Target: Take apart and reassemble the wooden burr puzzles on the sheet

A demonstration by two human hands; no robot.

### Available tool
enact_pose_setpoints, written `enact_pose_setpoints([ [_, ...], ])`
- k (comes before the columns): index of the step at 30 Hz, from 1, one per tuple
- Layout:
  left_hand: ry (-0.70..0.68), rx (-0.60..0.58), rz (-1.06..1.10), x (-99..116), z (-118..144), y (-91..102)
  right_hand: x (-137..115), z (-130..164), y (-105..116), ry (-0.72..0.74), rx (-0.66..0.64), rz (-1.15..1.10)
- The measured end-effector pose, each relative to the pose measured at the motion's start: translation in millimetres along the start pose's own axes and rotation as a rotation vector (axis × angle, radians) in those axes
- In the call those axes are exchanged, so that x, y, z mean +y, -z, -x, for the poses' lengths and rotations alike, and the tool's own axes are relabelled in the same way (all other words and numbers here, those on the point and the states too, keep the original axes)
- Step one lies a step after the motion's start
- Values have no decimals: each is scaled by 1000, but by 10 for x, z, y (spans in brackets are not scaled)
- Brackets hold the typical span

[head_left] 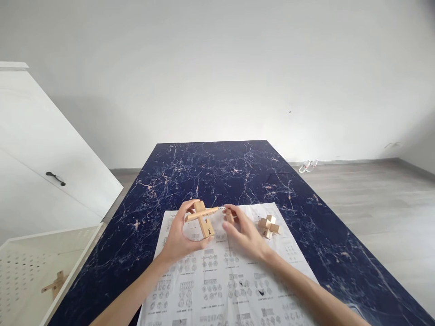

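Forearms reach in from the near edge over a white printed diagram sheet (220,280), spread flat so the figures read while working. L hand (178,237) curls round a pale wooden cross-shaped puzzle assembly (203,217), thumb and fingers pinching it upright, its long bar pointing toward the R hand (243,233). R fingers close loosely on a small wooden block (230,216) at the bar's tip. Beyond the R grip sits a finished wooden burr knot (269,226), all on a dark-blue marbled tabletop (217,167).
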State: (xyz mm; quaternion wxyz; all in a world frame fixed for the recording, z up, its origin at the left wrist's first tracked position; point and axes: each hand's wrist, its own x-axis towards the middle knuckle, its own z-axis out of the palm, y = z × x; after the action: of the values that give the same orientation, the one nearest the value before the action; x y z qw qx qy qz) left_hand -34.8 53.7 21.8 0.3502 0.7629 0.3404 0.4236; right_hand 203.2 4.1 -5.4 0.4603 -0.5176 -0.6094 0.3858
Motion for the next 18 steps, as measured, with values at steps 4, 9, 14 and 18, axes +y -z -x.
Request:
enact_pose_setpoints([
  [4, 31, -7, 54, -33, -3, -51, -12, 47, -44, 281, 12, 216],
  [9, 42, -145, 109, -54, -13, -25, -13, 77, -20, 347, -64, 169],
  [14, 60, -278, 177, -75, -7, -13, -5, 73, -34, 300, -4, 155],
  [18, 88, -335, 194, -5, -12, -33, -24, 90, -51, 271, 67, 220],
])
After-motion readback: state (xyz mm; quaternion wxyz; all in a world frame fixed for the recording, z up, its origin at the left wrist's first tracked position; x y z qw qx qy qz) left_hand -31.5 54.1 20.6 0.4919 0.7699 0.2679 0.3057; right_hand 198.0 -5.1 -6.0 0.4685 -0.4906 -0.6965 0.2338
